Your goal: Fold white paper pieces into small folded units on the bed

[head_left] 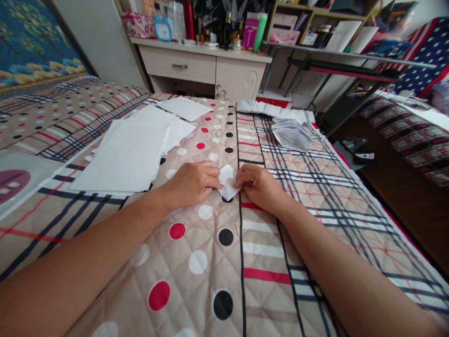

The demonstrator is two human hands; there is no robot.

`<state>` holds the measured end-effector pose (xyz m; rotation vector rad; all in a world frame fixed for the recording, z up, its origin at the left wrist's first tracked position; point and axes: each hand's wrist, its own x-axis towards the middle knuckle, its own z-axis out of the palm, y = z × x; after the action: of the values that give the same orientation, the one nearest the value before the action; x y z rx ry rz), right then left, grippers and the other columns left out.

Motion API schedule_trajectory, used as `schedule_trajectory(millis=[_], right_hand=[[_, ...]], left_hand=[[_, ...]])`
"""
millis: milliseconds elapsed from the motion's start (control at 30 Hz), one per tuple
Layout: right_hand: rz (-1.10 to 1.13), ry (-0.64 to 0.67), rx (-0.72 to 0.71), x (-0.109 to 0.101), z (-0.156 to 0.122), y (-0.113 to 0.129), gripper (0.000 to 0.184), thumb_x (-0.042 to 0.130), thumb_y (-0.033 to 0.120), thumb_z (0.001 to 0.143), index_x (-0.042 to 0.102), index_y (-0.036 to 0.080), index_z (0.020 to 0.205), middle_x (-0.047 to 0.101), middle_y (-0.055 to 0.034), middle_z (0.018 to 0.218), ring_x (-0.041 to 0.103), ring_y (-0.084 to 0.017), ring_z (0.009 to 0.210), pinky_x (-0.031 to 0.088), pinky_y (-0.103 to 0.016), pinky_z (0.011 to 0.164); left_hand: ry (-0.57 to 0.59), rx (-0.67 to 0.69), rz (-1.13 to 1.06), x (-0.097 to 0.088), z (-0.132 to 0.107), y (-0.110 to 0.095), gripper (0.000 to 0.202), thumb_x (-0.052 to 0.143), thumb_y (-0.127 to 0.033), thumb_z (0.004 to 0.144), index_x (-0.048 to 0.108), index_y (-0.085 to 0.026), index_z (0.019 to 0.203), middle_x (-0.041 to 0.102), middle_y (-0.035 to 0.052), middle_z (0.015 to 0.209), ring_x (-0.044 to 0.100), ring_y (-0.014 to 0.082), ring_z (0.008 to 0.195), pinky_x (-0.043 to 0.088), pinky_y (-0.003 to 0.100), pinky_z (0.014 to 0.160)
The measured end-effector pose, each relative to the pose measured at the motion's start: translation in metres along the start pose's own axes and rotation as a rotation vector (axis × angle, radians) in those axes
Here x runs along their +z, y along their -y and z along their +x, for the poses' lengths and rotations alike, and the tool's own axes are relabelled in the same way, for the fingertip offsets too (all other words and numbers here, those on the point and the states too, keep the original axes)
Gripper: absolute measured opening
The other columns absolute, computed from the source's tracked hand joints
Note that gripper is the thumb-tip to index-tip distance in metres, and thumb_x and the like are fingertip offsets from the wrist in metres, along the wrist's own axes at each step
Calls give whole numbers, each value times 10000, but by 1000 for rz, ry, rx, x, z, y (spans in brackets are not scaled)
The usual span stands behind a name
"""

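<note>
A small folded piece of paper (228, 183) lies between my two hands on the quilted bedspread (206, 243), with faint print on its lower part. My left hand (194, 183) pinches its left corner, fingers bent and close together. On the opposite corner, my right hand (257, 186) grips with thumb and forefinger. To the left lies a stack of white paper sheets (122, 154). Beyond my right hand, a pile of folded papers (291, 133) rests in front of a long row of folded papers (273, 110).
A white dresser (178, 61) stands past the bed's far edge, with bottles and a blue alarm clock (162, 28) on top. To its right is a metal-framed desk (336, 51). A plastic packet (24, 180) lies at far left. Dark floor (403, 178) shows beyond the bed's right edge.
</note>
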<state>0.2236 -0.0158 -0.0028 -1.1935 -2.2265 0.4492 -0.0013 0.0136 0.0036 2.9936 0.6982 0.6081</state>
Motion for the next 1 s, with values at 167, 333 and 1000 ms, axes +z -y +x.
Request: schedule_trajectory(millis=[167,333,1000], right_hand=[[-37,-8,28,0,-3,2,299,502,-69,644,691,163,660,653,-45,791,604,-168,785,437,-244,670],[-12,-50,56,1,-5,0,303,518,-53,668,716,176,686,672,-36,816,618,-163,796,451,-244,688],[-67,-43,-162,0,-7,2,363,507,-45,630,759,198,726,653,-40,850,593,-160,807,427,-252,698]], left_hand=[[-42,-35,-59,1,1,1,272,561,-48,767,776,-205,824,709,19,751,637,160,742,493,280,712],[-121,-71,-92,2,1,2,220,590,-54,713,760,-190,743,732,-2,710,657,136,636,483,246,621],[31,-16,107,-2,1,-3,215,596,-142,807,765,-265,853,719,-10,788,655,163,736,476,286,688]])
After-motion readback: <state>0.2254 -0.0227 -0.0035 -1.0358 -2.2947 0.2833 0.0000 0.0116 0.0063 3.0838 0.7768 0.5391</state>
